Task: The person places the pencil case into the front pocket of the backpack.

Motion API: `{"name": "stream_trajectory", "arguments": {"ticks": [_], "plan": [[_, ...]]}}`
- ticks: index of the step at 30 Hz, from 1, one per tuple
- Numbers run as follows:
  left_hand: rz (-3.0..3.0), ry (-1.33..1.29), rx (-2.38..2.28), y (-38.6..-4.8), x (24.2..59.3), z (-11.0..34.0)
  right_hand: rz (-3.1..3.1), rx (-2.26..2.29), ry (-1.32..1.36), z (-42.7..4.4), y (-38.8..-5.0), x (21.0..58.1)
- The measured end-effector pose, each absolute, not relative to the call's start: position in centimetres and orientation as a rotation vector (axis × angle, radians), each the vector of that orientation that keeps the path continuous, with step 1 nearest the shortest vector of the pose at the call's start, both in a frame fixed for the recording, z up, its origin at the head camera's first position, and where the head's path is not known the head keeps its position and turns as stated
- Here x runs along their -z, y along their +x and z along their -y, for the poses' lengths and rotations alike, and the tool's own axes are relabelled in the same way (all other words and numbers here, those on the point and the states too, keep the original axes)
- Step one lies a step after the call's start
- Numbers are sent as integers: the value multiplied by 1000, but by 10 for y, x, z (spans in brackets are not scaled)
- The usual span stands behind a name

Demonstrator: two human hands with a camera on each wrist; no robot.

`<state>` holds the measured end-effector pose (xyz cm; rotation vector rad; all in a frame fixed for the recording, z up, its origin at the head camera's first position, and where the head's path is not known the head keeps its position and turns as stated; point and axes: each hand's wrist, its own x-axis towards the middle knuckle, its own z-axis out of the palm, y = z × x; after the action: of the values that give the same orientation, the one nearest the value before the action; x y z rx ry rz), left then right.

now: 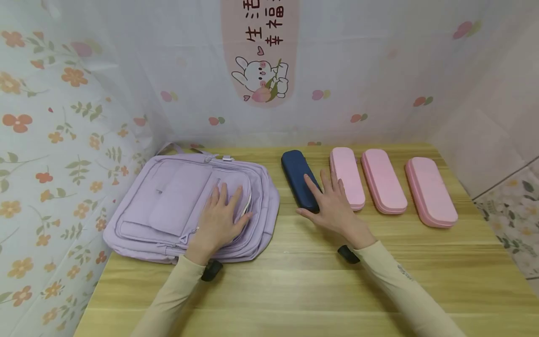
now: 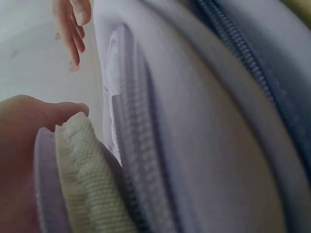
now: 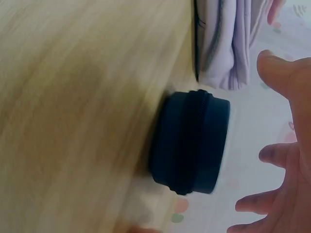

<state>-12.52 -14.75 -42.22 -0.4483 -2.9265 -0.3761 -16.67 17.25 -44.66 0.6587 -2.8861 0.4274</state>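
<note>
A lilac backpack [image 1: 177, 187] lies flat on the table, its front pocket partly unzipped. My left hand [image 1: 219, 220] rests on that pocket with fingers spread. In the left wrist view the left thumb [image 2: 53, 111] lies at the edge of the pocket opening, beside the zipper [image 2: 141, 121]; the other left fingers are hidden there. My right hand [image 1: 334, 206] hovers, fingers spread, over the near end of a navy blue zip case [image 1: 296, 173]. In the right wrist view a gap shows between the hand and the case's end [image 3: 189, 143].
Three pink zip cases, the left one [image 1: 347, 178], the middle one [image 1: 384, 180] and the right one [image 1: 431, 189], lie in a row right of the navy case. A printed curtain [image 1: 358, 70] hangs behind the wooden table [image 1: 286, 290].
</note>
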Motion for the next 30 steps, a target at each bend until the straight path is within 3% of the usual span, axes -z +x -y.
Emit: {"name": "stream_trajectory", "arguments": {"ticks": [15,30], "plan": [[2757,-381,585,-123,433,146,2719,-591,739,-162,-168,471],[2408,-469,701,-127,440,145,2787,-739,400,-158,-168,474]]}}
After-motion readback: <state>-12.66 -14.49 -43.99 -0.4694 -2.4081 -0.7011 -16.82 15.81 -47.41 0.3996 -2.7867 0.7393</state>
